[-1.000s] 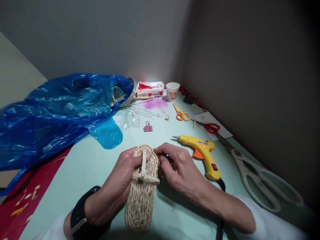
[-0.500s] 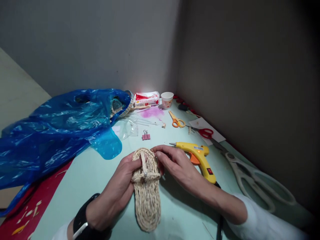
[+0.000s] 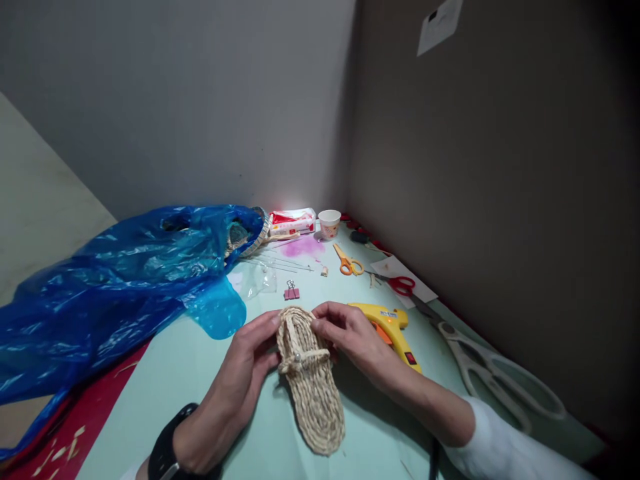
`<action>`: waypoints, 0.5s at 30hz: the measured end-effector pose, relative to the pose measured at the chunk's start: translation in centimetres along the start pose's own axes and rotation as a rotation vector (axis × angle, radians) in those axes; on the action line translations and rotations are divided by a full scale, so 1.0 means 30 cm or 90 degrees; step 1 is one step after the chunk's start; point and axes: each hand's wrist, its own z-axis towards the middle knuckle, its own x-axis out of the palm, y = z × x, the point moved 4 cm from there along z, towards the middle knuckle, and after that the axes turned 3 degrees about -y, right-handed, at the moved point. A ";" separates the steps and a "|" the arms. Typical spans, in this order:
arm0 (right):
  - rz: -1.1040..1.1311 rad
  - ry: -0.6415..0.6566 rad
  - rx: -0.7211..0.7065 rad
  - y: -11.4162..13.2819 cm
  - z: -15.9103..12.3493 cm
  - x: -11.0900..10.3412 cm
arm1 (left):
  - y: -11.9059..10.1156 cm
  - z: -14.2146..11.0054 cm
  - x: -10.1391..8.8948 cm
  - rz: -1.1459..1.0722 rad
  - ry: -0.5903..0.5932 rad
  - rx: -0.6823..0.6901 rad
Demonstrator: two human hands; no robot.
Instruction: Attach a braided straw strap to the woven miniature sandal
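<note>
Where your arms come in, a black band [image 3: 171, 445] wraps your left wrist and a white sleeve [image 3: 500, 443] covers part of your right arm. Just past them, the woven straw sandal [image 3: 315, 397] is between your two hands, over the pale green tabletop [image 3: 167, 370], with its plain round end toward you and its strap end away from you. It is hard to tell if the near end touches down. A T-shaped strap runs over it, with a little shiny bead [image 3: 298, 358] where the strips meet. The fingers of your right hand [image 3: 361, 345] pinch its right edge close to the far end. The fingers of your left hand [image 3: 240, 373] are spread a bit and touch its left edge, but you cannot tell how hard they hold. Beside your right hand lies a yellow glue gun [image 3: 401, 337], partly hidden by that hand, and to its right are big scissors [image 3: 457, 343] with pale handles. Beyond the sandal sits a pink clip [image 3: 292, 293], and red-handled scissors [image 3: 401, 285] lie partly on white paper [image 3: 421, 288]. On your left, a shiny blue bag [image 3: 125, 280] spreads wide. Orange scissors [image 3: 342, 257] lie farther off. At the back, a red and white packet [image 3: 293, 223] and a paper cup [image 3: 329, 225] stand side by side near the grey wall [image 3: 225, 100].
</note>
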 end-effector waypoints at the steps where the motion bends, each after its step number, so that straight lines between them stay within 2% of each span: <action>1: 0.000 0.001 -0.003 0.002 -0.002 0.001 | -0.003 0.002 -0.003 0.013 -0.005 0.008; 6: 0.008 0.030 0.009 0.007 -0.010 0.012 | 0.002 0.011 -0.009 0.058 0.005 0.007; 15: 0.049 0.027 0.061 -0.012 -0.009 0.037 | 0.030 0.022 -0.038 0.103 -0.023 0.031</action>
